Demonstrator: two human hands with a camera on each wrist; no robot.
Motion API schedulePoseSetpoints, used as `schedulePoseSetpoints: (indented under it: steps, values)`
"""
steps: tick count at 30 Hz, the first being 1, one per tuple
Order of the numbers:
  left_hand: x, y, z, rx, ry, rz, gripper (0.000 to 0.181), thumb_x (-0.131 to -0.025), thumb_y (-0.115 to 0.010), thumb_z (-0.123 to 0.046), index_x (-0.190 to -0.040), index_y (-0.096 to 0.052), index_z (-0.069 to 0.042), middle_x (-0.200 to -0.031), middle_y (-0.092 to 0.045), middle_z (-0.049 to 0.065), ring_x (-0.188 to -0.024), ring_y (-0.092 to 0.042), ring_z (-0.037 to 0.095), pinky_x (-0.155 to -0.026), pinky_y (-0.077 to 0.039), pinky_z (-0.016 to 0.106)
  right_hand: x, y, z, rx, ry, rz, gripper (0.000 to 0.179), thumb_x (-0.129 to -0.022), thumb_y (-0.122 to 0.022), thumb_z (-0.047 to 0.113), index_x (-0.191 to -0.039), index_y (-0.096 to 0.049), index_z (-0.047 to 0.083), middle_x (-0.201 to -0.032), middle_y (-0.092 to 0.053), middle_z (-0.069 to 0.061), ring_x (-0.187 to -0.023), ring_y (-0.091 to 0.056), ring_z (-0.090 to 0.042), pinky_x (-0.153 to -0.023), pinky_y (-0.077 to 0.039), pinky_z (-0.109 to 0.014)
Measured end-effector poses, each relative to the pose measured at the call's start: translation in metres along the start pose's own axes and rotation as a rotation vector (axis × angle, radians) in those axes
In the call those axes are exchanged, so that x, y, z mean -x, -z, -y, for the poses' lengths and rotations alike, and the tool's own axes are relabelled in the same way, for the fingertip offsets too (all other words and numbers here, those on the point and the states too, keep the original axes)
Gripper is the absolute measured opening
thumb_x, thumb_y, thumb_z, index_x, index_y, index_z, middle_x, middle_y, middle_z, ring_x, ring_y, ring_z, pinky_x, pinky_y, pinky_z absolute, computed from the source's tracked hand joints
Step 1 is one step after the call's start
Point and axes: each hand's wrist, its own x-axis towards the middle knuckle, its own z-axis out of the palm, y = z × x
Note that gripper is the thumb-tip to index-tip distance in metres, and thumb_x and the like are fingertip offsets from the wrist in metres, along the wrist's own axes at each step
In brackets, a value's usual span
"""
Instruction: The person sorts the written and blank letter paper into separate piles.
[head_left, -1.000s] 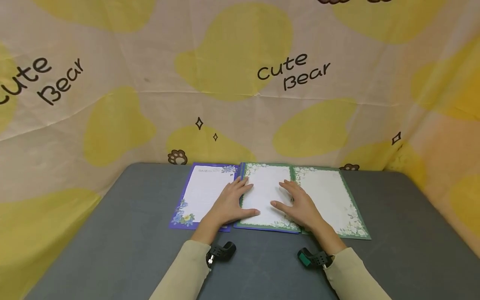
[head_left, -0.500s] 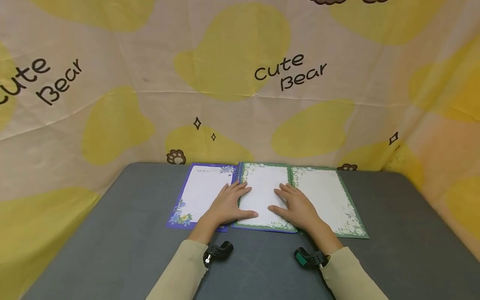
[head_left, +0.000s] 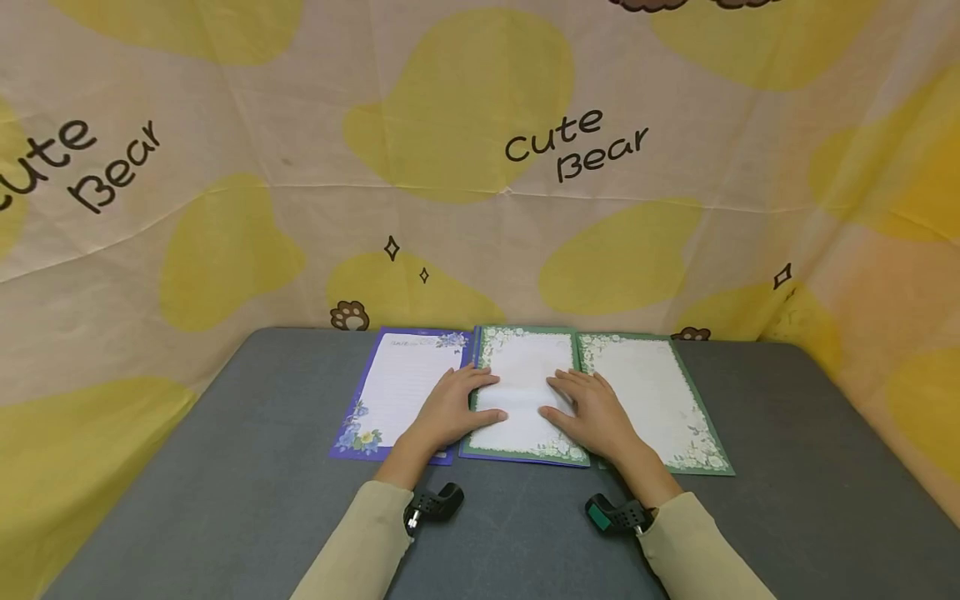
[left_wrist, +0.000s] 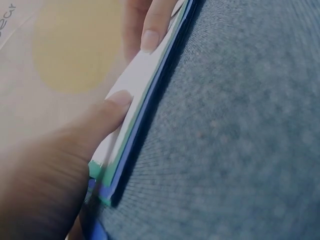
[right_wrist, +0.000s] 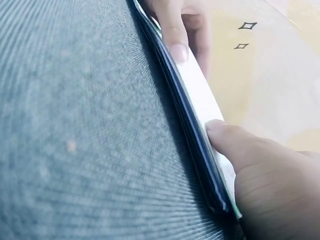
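Note:
A stack of writing paper (head_left: 523, 354) lies in the middle of the three groups of sheets in the head view, its top sheet white with a green floral border and blue edges showing below. My left hand (head_left: 448, 408) rests over its left side, fingers spread and thumb reaching across the white area. Over the right side lies my right hand (head_left: 594, 414), fingers stretched and thumb pointing inward. In the left wrist view, the left thumb (left_wrist: 120, 99) presses on the top sheet. The right thumb (right_wrist: 217, 129) does likewise in the right wrist view, where several layers show at the near edge.
Left of the stack lies a purple-bordered lined sheet (head_left: 408, 375) with blue flowers. A green-bordered floral sheet (head_left: 645, 383) lies on the right. All rest near the far edge of the grey table (head_left: 225, 467), before a yellow-patterned cloth (head_left: 465, 100).
The whole head view has shifted slightly, so the scene sits a little further left. Both hands stay on the middle stack; the left thumb has moved slightly away from the near edge.

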Motion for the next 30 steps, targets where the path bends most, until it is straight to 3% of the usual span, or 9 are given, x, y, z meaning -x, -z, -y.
schedulePoseSetpoints:
  steps: [7, 11, 18, 23, 30]
  values:
    - [-0.0011, -0.0001, -0.0002, 0.042, 0.031, -0.04, 0.054, -0.087, -0.077, -0.045, -0.133, -0.068, -0.018, -0.142, -0.063, 0.005, -0.149, -0.04, 0.03, -0.126, -0.023, 0.051, -0.0006, -0.0001, -0.002, -0.024, 0.007, -0.021, 0.062, -0.089, -0.076, 0.042, -0.138, -0.062, 0.007, -0.148, -0.056, -0.018, -0.139, -0.049, -0.043, -0.114, -0.036, -0.064]
    - [-0.0021, -0.001, -0.0001, 0.04, 0.04, -0.053, 0.049, -0.086, -0.079, -0.043, -0.129, -0.071, -0.02, -0.14, -0.065, 0.002, -0.148, -0.042, 0.03, -0.126, -0.024, 0.051, -0.0017, 0.0007, -0.0016, -0.027, -0.001, -0.013, 0.068, -0.088, -0.076, 0.043, -0.143, -0.057, 0.008, -0.153, -0.05, -0.02, -0.144, -0.041, -0.045, -0.117, -0.032, -0.065]
    - [-0.0011, 0.0027, -0.0027, -0.052, -0.01, -0.132, 0.033, -0.088, -0.078, -0.035, -0.117, -0.078, -0.019, -0.119, -0.076, 0.003, -0.122, -0.065, 0.028, -0.107, -0.049, 0.047, -0.002, 0.0019, 0.0004, -0.053, -0.02, -0.075, 0.058, -0.089, -0.077, 0.035, -0.135, -0.063, 0.004, -0.142, -0.06, -0.022, -0.136, -0.052, -0.043, -0.115, -0.033, -0.066]
    - [0.0005, 0.0036, -0.0035, -0.054, -0.036, -0.183, 0.027, -0.089, -0.078, -0.033, -0.111, -0.08, -0.019, -0.109, -0.078, 0.002, -0.108, -0.07, 0.024, -0.098, -0.054, 0.043, -0.002, 0.0032, -0.0001, -0.15, -0.084, -0.095, 0.055, -0.09, -0.077, 0.031, -0.136, -0.063, 0.004, -0.146, -0.056, -0.022, -0.137, -0.05, -0.045, -0.112, -0.04, -0.063]
    - [0.0023, 0.003, -0.0036, 0.027, 0.007, -0.226, 0.026, -0.089, -0.077, -0.032, -0.112, -0.08, -0.019, -0.108, -0.078, 0.003, -0.106, -0.07, 0.024, -0.094, -0.055, 0.044, -0.003, 0.0039, 0.0031, -0.315, -0.128, -0.208, 0.045, -0.09, -0.078, 0.021, -0.131, -0.067, 0.005, -0.141, -0.062, -0.018, -0.133, -0.056, -0.04, -0.109, -0.045, -0.059]
